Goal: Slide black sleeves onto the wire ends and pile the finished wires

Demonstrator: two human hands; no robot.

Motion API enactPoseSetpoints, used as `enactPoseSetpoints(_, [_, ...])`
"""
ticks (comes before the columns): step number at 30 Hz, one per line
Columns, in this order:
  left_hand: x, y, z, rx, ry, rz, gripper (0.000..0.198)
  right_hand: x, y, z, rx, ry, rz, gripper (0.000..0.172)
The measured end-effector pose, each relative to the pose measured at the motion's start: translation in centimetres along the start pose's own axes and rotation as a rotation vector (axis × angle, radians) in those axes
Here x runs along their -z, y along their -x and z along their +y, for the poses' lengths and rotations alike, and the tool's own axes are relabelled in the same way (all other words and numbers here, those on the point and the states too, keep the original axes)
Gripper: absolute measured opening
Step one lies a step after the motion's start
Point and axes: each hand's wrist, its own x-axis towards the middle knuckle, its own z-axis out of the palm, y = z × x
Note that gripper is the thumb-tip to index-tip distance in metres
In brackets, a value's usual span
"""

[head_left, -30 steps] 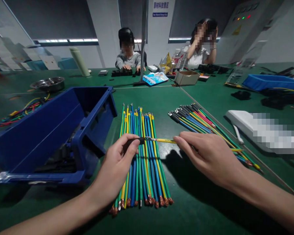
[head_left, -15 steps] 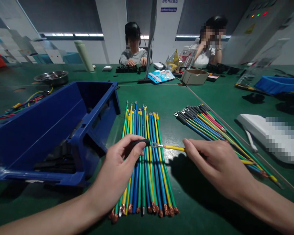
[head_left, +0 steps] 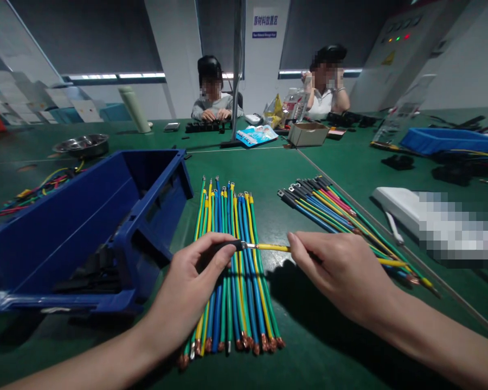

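My left hand pinches a short black sleeve between thumb and forefinger. My right hand grips a yellow wire and holds its metal ring terminal at the sleeve's mouth. Both hands hover above a flat bundle of blue, green and yellow wires lying on the green table. To the right lies a second bundle of wires with black sleeves on their far ends.
A tilted blue bin with black parts inside stands left of my hands. A white device lies at right, loose coloured wires and a metal bowl at far left. Two people sit at the table's far side beyond a cardboard box.
The wire's terminal has slid into the black sleeve's mouth, closing the small gap seen half a second ago. The view has shifted slightly.
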Motion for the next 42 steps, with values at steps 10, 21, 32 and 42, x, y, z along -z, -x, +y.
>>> enactPoseSetpoints(10, [-0.3,1.0,-0.1,-0.143,-0.158,-0.231,0.026,-0.7,0.8,-1.6,0.061,-0.071,-0.119,0.04])
enactPoseSetpoints(21, [-0.2,0.7,-0.2,0.031,0.014,-0.099,0.021,-0.1,0.2,-0.4,-0.036,-0.062,-0.122,0.041])
enactPoseSetpoints(32, [0.0,0.5,-0.7,0.016,-0.006,-0.083,0.02,0.7,0.3,-1.1,0.057,0.175,0.02,0.037])
enactPoseSetpoints(42, [-0.2,0.2,-1.1,0.038,0.055,0.0,0.019,0.3,0.5,-1.2,0.061,0.021,-0.057,0.021])
